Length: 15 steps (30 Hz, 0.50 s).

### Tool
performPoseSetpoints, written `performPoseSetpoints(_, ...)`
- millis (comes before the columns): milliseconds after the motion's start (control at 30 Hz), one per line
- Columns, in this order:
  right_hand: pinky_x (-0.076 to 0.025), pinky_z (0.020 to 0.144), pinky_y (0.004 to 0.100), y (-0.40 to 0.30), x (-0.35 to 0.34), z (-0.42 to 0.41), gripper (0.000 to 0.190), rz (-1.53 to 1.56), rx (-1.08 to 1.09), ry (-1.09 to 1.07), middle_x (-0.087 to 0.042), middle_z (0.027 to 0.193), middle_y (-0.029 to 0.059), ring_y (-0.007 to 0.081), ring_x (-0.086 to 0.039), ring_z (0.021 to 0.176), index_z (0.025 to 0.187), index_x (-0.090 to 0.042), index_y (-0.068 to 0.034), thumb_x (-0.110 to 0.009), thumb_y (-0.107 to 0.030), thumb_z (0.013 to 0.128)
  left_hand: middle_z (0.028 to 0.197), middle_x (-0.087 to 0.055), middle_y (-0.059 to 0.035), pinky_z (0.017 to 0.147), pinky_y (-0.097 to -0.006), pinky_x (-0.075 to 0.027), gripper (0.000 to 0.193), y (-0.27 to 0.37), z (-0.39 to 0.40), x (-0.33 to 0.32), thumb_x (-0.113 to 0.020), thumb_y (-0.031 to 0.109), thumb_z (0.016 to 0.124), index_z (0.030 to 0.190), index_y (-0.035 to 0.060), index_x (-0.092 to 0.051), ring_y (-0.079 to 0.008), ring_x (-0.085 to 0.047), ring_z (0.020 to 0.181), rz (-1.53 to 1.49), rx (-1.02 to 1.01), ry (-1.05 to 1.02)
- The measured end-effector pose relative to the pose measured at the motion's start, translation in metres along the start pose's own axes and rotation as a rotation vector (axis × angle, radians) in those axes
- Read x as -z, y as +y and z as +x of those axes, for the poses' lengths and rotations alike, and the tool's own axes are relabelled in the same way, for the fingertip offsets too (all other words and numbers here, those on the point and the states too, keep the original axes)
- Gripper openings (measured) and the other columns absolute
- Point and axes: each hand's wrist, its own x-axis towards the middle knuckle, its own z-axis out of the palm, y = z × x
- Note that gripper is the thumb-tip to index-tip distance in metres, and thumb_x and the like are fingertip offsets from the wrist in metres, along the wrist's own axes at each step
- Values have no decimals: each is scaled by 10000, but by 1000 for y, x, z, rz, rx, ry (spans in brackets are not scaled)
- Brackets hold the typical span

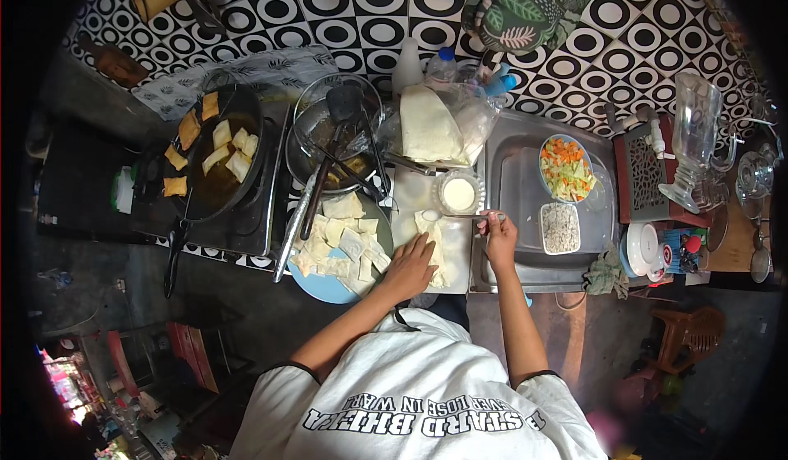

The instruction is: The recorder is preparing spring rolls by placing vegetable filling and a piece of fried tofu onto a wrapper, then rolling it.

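Note:
My left hand [411,265] lies flat, fingers a little apart, against a folded strip of pale dough wrapper [438,252] on a white board [458,257]. Between thumb and fingers, my right hand [500,236] grips the handle of a metal spoon [462,216]. The spoon's bowl is over the far end of the strip. Just beyond the spoon stands a glass bowl [459,194] of creamy white liquid. Left of my left hand, a blue plate [326,291] bears several folded dough parcels [354,241]. A stack of flat wrappers [430,124] sits behind the board.
A frying pan [246,186] of oil with several parcels sits on the stove at left, browned ones on a rack at its side. Beside it is a pot [301,171] with a spatula. The steel sink [517,177] holds chopped vegetables [565,167] and a white tub [559,229].

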Motion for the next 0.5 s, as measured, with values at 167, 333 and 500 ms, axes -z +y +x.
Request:
performPoseSetpoints(167, -426, 631, 225, -8, 0, -3, 247, 29, 40, -4, -613, 740, 21, 84, -515, 648, 986, -646, 0, -523, -210, 1026, 1481, -362, -239, 1111, -503, -278, 547, -2, 3, 3, -530, 283, 949, 1380, -36, -424, -370, -321, 1398, 8, 10, -34)
performPoseSetpoints(333, -424, 623, 225, 4, -5, -6, 247, 13, 62, -33, -613, 740, 20, 84, -515, 648, 985, -646, 3, -521, -207, 1026, 1481, -369, -223, 1115, -491, -280, 552, -1, 5, 4, -525, 302, 953, 1387, -23, -420, -358, -319, 1401, 30, 5, -54)
performPoseSetpoints(500, -425, 617, 228, 1, -4, -6, 246, 79, 82, 35, -615, 739, 24, 85, -522, 651, 985, -650, 2, -517, -200, 1026, 1477, -371, -225, 1115, -494, -276, 556, 0, 7, 10, -526, 310, 953, 1384, -25, -422, -364, -317, 1398, 62, -7, -78)
